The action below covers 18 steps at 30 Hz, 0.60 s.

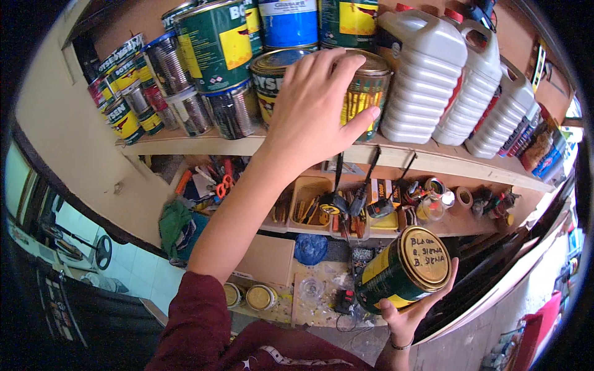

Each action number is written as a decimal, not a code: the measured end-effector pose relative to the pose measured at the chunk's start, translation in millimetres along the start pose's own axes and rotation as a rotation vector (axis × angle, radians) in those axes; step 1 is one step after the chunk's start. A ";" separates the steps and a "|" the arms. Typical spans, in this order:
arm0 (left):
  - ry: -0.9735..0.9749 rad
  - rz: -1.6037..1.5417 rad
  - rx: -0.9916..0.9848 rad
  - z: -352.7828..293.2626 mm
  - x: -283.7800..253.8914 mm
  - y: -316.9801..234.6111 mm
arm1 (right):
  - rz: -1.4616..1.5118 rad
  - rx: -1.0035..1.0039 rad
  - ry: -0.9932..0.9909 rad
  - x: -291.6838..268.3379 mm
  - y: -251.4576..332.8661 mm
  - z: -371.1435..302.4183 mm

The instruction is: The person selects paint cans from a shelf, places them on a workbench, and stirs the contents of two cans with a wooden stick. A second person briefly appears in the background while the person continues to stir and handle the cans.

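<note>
Fingers [444,290] of the right hand [411,318], partly hidden, grip a green can [393,273] below the shelf [445,162]. The left hand [312,102] partly covers a shelved can [378,86]; whether it grips, I cannot tell.

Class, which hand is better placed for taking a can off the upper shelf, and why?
Likely the left hand: it is up at the shelved can, while the right hand is lower and occupied, holding a gold-lidded can.

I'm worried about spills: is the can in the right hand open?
No, a gold lid covers the green can in the right hand.
</note>
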<state>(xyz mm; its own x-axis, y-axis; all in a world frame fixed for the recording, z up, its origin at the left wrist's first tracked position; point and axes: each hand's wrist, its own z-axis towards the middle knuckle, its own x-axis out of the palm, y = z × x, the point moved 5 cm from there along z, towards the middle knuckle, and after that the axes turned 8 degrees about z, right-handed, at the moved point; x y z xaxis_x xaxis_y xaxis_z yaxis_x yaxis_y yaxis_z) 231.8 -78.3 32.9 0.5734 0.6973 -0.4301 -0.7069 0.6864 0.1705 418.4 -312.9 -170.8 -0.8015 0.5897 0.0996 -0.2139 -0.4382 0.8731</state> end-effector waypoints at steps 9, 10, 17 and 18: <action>-0.201 0.029 -0.124 -10.0 39.6 -24.0 | 0.039 0.074 -0.077 -24.4 0.1 -8.8; -0.214 0.035 -0.148 -10.9 41.6 -26.6 | 0.036 0.064 -0.078 -26.9 -1.2 -8.9; -0.507 -0.114 -0.282 -18.7 54.6 -33.4 | 0.024 0.045 -0.050 -34.7 -7.7 -12.6; -0.554 -0.104 -0.262 -18.0 50.5 -36.4 | 0.046 0.060 -0.046 -36.7 -7.8 -13.1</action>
<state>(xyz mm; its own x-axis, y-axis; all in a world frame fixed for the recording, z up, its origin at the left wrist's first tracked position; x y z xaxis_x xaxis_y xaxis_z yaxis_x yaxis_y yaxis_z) 279.1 -71.8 -11.0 0.7248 0.6812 0.1036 -0.6737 0.7321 -0.1009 442.2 -340.1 -187.5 -0.7829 0.6010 0.1608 -0.1424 -0.4248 0.8940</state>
